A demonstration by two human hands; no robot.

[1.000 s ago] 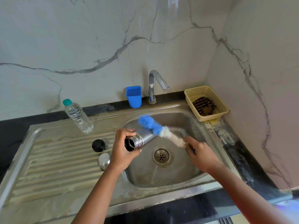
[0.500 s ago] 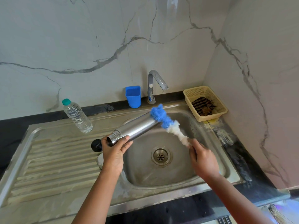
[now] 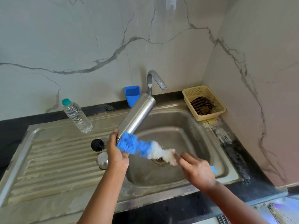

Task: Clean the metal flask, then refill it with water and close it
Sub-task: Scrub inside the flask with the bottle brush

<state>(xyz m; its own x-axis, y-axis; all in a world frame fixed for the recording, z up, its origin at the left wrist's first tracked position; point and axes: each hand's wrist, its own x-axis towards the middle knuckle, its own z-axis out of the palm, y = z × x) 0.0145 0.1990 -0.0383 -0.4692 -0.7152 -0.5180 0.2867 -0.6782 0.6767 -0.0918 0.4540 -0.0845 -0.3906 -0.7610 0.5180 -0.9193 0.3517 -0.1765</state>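
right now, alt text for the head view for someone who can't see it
Over a steel sink, the left hand grips a tilted metal flask by its mouth end while the right hand holds a blue-and-white bottle brush against it. A black cap, a steel cup and a water bottle sit on the drainboard.

Blue cup [image 3: 132, 95] beside tap [image 3: 153, 81]; yellow basket [image 3: 204, 103] holds cloth [image 3: 201, 105].
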